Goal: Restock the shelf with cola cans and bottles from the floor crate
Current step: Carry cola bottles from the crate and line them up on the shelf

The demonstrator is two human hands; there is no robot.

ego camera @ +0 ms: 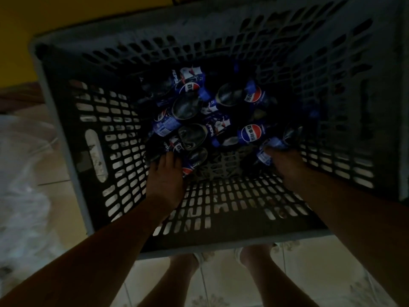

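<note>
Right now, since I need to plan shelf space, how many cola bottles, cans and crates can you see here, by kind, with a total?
Dark plastic cola bottles with blue labels: about 9; the pile is dim and overlapping, so the count is not exact
Cans: 0 that I can make out
Grey slotted plastic crate: 1
Total: about 10

We reach down and forward with both bare arms, left forearm point(106, 235) and right forearm point(345, 200) slanting inward. Our left hand point(164, 173) shows its back, wrist straight, fingers pointing away, tips lost in the dark. Our right hand point(287, 167) lies knuckles up, fingers bent downward. Whether either grips anything we cannot tell. Our bare legs point(177, 278) stand below.
</note>
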